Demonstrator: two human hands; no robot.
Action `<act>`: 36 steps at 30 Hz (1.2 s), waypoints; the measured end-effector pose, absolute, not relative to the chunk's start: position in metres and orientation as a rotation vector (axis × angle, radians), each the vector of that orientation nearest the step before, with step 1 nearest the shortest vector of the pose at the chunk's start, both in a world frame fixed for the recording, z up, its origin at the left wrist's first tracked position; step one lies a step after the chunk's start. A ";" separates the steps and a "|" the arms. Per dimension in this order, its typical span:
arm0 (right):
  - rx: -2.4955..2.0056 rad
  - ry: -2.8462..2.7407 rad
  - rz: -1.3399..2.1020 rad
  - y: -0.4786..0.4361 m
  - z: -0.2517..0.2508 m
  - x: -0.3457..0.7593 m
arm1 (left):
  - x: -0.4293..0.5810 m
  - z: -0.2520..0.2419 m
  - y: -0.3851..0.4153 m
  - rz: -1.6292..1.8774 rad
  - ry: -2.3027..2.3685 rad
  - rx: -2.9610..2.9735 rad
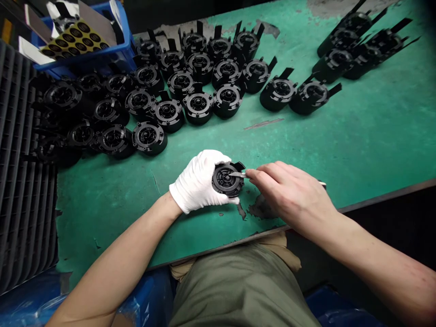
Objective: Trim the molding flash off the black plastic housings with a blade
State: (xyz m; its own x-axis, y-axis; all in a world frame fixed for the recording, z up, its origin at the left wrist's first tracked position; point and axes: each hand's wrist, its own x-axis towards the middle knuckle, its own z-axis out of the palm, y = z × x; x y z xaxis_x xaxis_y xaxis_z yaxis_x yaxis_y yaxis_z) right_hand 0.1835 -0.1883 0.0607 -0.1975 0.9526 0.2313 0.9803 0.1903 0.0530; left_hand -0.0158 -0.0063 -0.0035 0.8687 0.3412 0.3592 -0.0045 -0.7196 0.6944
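My left hand [204, 181], in a white glove, is wrapped round a round black plastic housing [221, 184] near the front of the table. The housing's ringed face is turned up toward me, and a dark tab stands out at its upper right. Bare, my right hand [289, 190] grips a small knife [240, 174] with a thin metal blade. The blade's tip lies over the middle of the housing's face; I cannot tell if it touches. Most of the knife's handle is hidden in my fingers, with its end showing past the hand.
Several similar black housings [198, 105] crowd the green table [368, 136] at the back left, and more [335, 63] stand at the back right. A blue bin [119, 54] holds a yellow sheet of round black stickers [76, 41]. Grey ribbed trays [27, 168] rise along the left edge.
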 end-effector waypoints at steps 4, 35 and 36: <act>-1.920 -2.298 -0.294 -0.191 0.061 0.180 | -0.016 -0.006 -0.006 0.596 0.260 2.311; -2.026 -2.204 -0.161 -0.199 0.062 0.169 | -0.016 0.002 -0.010 0.608 0.283 2.390; -2.014 -2.217 -0.157 -0.198 0.063 0.170 | -0.016 0.003 -0.010 0.591 0.284 2.397</act>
State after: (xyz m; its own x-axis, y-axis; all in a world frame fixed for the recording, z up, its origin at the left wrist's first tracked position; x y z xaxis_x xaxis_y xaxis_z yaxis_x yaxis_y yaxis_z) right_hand 0.1700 -0.1982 0.0626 -0.0931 0.9802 0.1748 0.9950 0.0977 -0.0181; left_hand -0.0165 -0.0098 0.0030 0.8753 0.3426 0.3413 0.0525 -0.7689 0.6372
